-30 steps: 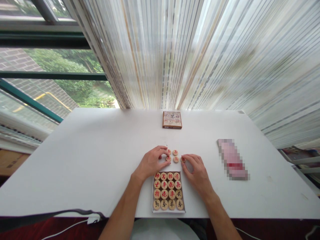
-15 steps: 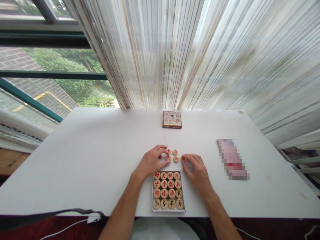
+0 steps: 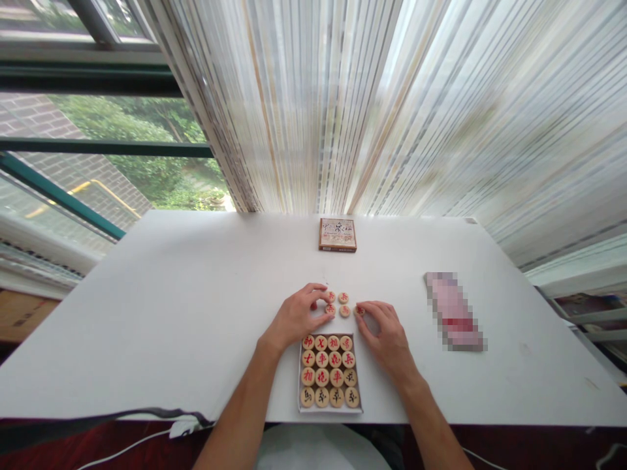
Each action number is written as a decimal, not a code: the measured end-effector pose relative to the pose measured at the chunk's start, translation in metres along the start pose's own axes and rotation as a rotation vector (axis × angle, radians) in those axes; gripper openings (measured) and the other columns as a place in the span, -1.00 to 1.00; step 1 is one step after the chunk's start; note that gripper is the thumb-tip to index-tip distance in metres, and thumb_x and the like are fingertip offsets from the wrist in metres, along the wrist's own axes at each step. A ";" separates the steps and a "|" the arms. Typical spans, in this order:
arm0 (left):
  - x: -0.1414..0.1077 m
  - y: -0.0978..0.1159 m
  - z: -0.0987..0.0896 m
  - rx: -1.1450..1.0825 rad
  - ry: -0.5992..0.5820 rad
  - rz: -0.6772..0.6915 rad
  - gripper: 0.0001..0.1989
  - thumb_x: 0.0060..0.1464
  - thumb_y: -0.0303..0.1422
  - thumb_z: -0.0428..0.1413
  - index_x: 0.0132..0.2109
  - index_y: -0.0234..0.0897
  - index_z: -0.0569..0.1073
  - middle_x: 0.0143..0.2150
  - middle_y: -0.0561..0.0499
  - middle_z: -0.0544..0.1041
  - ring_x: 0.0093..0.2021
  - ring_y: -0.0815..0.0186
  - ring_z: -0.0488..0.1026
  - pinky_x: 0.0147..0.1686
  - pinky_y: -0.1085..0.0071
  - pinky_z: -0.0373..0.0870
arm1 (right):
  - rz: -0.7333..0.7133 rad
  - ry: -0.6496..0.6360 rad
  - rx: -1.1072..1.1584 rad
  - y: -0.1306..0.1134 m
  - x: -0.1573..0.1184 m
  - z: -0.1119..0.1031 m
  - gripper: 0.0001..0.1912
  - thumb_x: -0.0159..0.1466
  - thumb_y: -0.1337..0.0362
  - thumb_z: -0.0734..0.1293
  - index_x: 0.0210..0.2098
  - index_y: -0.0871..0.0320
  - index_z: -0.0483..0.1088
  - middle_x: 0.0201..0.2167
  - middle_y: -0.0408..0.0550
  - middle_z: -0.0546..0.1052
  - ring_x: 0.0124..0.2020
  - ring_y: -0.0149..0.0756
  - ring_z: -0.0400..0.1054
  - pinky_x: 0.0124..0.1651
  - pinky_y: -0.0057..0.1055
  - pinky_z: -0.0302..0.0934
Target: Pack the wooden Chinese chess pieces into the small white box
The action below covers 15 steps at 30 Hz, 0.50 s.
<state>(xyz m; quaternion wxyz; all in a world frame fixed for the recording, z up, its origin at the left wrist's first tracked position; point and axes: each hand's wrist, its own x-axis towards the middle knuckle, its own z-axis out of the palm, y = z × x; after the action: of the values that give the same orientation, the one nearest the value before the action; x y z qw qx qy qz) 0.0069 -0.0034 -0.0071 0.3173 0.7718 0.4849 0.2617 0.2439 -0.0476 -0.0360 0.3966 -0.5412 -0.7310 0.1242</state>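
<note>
Several round wooden Chinese chess pieces [image 3: 343, 297] with red characters lie in a small group on the white table. My left hand [image 3: 300, 314] has its forefinger on the back left piece and its thumb on the front left piece [image 3: 330, 309], pinching the pair from the left. On the other side, my right hand [image 3: 385, 329] holds a single piece [image 3: 360, 311] between thumb and fingertips, resting at table level. Just nearer to me sits an open shallow box [image 3: 331, 411] filled with rows of pieces, most marked red and several at the front marked black.
The patterned box lid [image 3: 337, 235] lies farther back on the white table [image 3: 196, 300]. A pinkish, blurred-out flat object [image 3: 455, 313] is on the right. Beyond the table's back edge hang striped curtains [image 3: 313, 117], with a window at the left. A cable [image 3: 142, 442] runs along the front left edge.
</note>
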 end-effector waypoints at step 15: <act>0.001 -0.006 0.003 -0.094 0.053 0.024 -0.83 0.23 -0.25 0.20 -0.09 -0.19 0.47 0.15 -0.02 0.49 -0.31 0.37 0.49 -0.15 0.36 0.48 | 0.106 0.017 0.099 0.000 -0.002 -0.001 -0.77 0.39 0.27 0.31 0.03 0.06 0.42 -0.07 0.01 0.54 -0.08 -0.14 0.47 0.02 -0.15 0.42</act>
<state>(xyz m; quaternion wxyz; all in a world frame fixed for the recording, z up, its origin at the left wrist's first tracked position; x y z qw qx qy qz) 0.0057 -0.0015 -0.0129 0.3373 0.7544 0.4712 0.3083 0.2449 -0.0499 -0.0364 0.4219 -0.5597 -0.6911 0.1765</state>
